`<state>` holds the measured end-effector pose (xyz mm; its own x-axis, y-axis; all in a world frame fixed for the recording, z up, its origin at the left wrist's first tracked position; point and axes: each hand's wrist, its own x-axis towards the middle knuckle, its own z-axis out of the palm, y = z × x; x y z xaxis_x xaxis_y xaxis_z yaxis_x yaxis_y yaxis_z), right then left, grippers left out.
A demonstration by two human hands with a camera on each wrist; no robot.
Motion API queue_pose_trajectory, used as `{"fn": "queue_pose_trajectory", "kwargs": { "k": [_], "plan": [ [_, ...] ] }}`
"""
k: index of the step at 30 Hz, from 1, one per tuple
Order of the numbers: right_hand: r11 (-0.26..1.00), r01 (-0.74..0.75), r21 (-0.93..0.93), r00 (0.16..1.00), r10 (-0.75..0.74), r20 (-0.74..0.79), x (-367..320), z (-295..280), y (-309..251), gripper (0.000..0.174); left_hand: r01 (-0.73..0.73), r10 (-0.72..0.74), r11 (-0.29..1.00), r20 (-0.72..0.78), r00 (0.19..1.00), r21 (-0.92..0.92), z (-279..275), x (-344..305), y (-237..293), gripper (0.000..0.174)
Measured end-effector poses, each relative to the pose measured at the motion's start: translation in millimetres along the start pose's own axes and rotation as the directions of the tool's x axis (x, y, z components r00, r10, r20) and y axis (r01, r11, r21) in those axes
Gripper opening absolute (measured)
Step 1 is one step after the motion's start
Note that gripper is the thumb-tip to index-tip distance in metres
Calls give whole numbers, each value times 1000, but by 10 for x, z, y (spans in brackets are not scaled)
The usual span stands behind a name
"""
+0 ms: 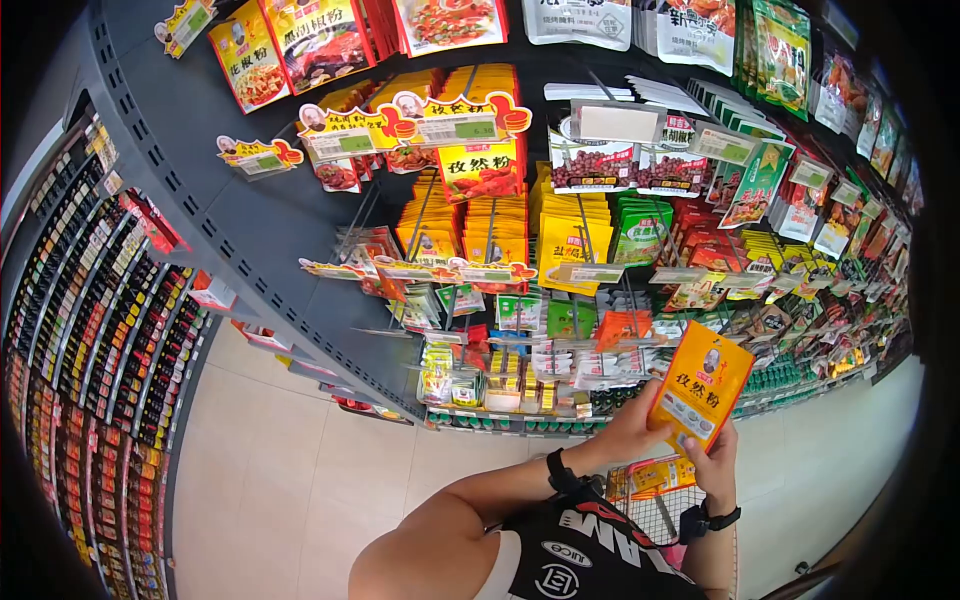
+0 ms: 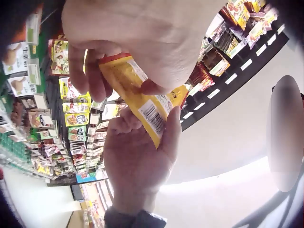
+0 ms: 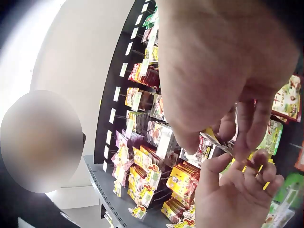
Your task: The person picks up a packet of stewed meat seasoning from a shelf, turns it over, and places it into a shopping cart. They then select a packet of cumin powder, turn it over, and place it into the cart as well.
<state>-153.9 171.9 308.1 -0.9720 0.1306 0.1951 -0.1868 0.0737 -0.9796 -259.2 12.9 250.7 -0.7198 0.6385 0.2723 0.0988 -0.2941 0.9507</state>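
Note:
A yellow-orange seasoning packet (image 1: 703,385) is held tilted between both hands in the head view, its printed front showing. The left hand (image 1: 634,425) pinches its left edge, while the right hand (image 1: 714,467) grips the lower right corner. The left wrist view shows the packet's barcoded back (image 2: 137,92), with the left hand (image 2: 137,38) across its upper part and the right hand (image 2: 137,159) below, thumb along the edge. In the right wrist view, the packet is seen nearly edge-on between the right hand (image 3: 228,66) and left hand (image 3: 235,190), mostly hidden.
Hanging seasoning packets (image 1: 495,225) fill the shelf rack ahead, with price tags (image 1: 465,128) jutting out. A wire basket (image 1: 655,515) holding yellow packets (image 1: 662,475) is below the hands. Another stocked shelf (image 1: 100,360) stands at left, across the tiled floor (image 1: 260,450).

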Motion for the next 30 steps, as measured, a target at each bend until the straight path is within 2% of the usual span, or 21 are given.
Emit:
{"fn": "queue_pose_trajectory", "kwargs": {
  "k": [2, 6, 9, 12, 13, 14, 15, 16, 18, 19, 22, 23, 24, 25, 26, 27, 28, 29, 30],
  "plan": [
    [999, 25, 20, 1000, -25, -5, 15, 54, -93, 52, 95, -94, 995, 103, 990, -9, 24, 71, 23, 51],
    [1000, 1, 26, 996, 1, -89, 9, 26, -69, 58, 127, -127, 992, 67, 990, 7, 76, 160, 134, 47],
    [981, 180, -68, 983, -182, -25, 74, -35, 98, 53, 78, -78, 996, -4, 997, 33, 110, 213, -14, 53],
    [986, 75, -149, 996, -81, -32, 125, 74, -143, 49, -259, 247, 928, 78, 966, 269, 82, 328, -108, 67],
    [985, 59, -164, 995, -71, -70, 158, 116, -129, 46, -177, 165, 979, 118, 979, 98, 77, 326, -91, 79],
    [948, 106, -300, 989, -130, -64, 173, 35, -2, 43, -204, 178, 973, 210, 961, 110, 38, 377, -123, 84],
    [922, 117, -370, 983, -162, -92, 193, 9, 68, 39, -34, 102, 971, 279, 955, -238, 38, 378, -130, 82],
    [891, 124, -437, 974, -193, -116, 218, -5, 99, 36, 166, 50, 827, 365, 930, -537, 21, 361, -119, 80],
    [859, 26, -511, 979, -125, -160, 210, 22, 154, 33, 248, 37, 804, 461, 887, -541, -56, 342, -243, 80],
    [787, 76, -613, 968, -205, -143, 245, 67, 106, 33, 159, 61, 866, 415, 908, -475, -78, 337, -232, 69],
    [731, 99, -675, 975, -207, -80, 182, -60, 359, 33, 299, -203, 866, 265, 943, -401, -43, 406, -431, 53],
    [756, 52, -653, 972, -187, -139, 216, 32, 192, 32, 139, -112, 949, 110, 988, -282, -16, 416, -541, 40],
    [732, 106, -673, 948, -279, -154, 211, -1, 264, 30, 335, -294, 818, 161, 942, -467, -57, 420, -450, 40],
    [782, 42, -622, 937, -247, -248, 132, -56, 421, 26, 263, -183, 872, 223, 957, -412, -127, 422, -631, 40],
    [840, 40, -541, 905, -260, -337, 80, -52, 483, 27, 252, -202, 917, 185, 962, -309, -144, 444, -487, 39],
    [903, 18, -430, 880, -219, -422, 90, -30, 444, 28, 183, -144, 951, 168, 975, -250, -129, 490, -380, 41],
    [855, 46, -516, 860, -297, -416, 77, -82, 518, 34, 316, -270, 889, 179, 946, -332, -129, 481, -301, 38],
    [918, -43, -395, 813, -198, -548, 90, -23, 429, 38, 257, -212, 935, 195, 958, -246, -145, 510, -333, 34],
    [924, -59, -377, 779, -193, -596, 91, -33, 462, 44, 227, -191, 958, 199, 961, -175, -145, 531, -315, 30]
  ]
}}
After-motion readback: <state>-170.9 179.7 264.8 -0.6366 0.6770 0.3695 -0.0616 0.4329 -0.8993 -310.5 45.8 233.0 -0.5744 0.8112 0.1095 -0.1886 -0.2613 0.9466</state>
